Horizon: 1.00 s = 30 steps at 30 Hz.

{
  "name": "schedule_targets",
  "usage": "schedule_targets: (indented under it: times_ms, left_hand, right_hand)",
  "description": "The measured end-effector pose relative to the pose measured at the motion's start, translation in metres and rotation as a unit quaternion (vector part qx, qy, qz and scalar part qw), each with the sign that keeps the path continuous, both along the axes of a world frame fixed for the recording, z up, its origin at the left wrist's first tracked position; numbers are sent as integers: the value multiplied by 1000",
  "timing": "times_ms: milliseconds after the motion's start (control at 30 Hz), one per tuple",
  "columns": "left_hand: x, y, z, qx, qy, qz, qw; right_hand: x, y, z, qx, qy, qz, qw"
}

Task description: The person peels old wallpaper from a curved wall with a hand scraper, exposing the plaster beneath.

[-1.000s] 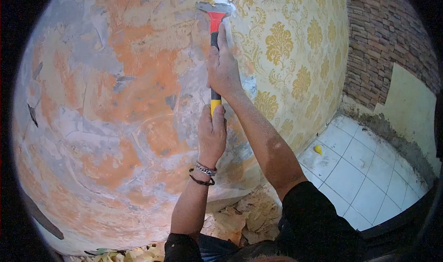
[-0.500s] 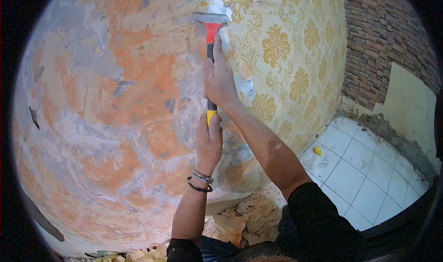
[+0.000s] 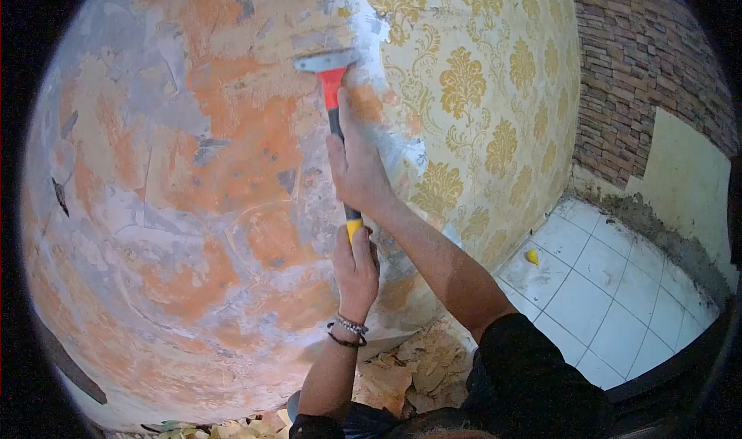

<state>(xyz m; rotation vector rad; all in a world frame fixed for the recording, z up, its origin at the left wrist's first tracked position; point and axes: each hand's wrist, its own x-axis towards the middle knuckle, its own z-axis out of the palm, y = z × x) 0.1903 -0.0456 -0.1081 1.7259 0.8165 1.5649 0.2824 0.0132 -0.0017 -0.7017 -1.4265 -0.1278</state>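
Observation:
A long-handled wall scraper (image 3: 331, 90) with a wide metal blade, red neck and black-and-yellow handle is held in both hands, blade upward. My right hand (image 3: 359, 165) is closed around the upper part of the handle, one finger stretched along it toward the neck. Lower down, my left hand (image 3: 356, 273) grips the yellow end; bracelets circle that wrist. The blade lies over the stripped wall (image 3: 255, 122), patchy orange, grey and cream. To its right is yellow damask wallpaper (image 3: 464, 83), its torn white edge (image 3: 371, 41) beside the blade.
Peeled scraps (image 3: 433, 369) are heaped at the wall's foot below my arms. White floor tiles (image 3: 595, 284) spread at right, with a small yellow piece (image 3: 532, 257) on them. Beyond stands a brick-patterned wall (image 3: 649, 60) with a bare cream patch.
The scraper has come down and to the left, away from the torn wallpaper edge, and its handle now tilts. Both hands have moved downward with it, still gripping.

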Motion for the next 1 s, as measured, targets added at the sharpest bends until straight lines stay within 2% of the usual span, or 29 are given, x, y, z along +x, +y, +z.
schedule_targets:
  times_ms: [33, 67, 167, 200, 233, 267, 300, 333, 400, 467, 567, 633, 700, 800, 867, 933, 1000]
  left_hand:
    - [2, 3, 5, -2, 1, 1, 1000]
    - [7, 9, 14, 113, 43, 50, 991]
    - [8, 9, 23, 150, 68, 50, 985]
    - [7, 5, 13, 100, 49, 31, 993]
    - [6, 0, 6, 51, 31, 12, 998]
    - [8, -6, 1, 52, 32, 11, 998]
    - [12, -16, 0, 7, 16, -4, 1000]
    - [16, -21, -1, -40, -1, -20, 999]
    - [27, -16, -5, -45, -16, -40, 998]
    - [40, -13, -6, -46, -37, -74, 996]
    - [56, -6, -20, -58, -73, -116, 989]
    - [56, 3, -32, -74, -53, -136, 987]
    - [61, 15, -40, 20, 40, -83, 996]
    - [73, 37, -40, 87, 99, -60, 989]
    - [82, 38, -31, 91, 97, -50, 990]
    - [87, 31, -28, 99, 93, -40, 990]
    - [88, 20, -28, 41, 76, -117, 989]
  right_hand:
    - [5, -5, 13, -50, 12, 19, 999]
    - [8, -11, 23, -100, 24, 38, 994]
    - [10, -19, 34, -148, 54, 59, 986]
    - [10, -14, 23, -147, 53, 58, 986]
    - [7, -6, 7, -61, 36, 29, 997]
    - [7, 3, -7, 25, 18, 0, 1000]
    - [8, 1, -8, 26, 18, 0, 999]
    - [11, -2, -9, 1, 9, 10, 1000]
    - [18, -12, -8, -31, -1, 24, 999]
    - [30, -25, 0, -168, -16, 46, 985]
    - [42, -20, -12, -214, -20, 61, 975]
    - [49, -12, -25, -194, -18, 59, 979]
    - [56, -3, -32, -169, -15, 58, 984]
    - [63, 12, -19, -109, -9, -1, 994]
    - [66, 14, -7, -66, -29, -56, 996]
    - [69, 3, -5, -92, -36, -48, 994]
    - [76, 1, -8, -116, -42, -42, 992]
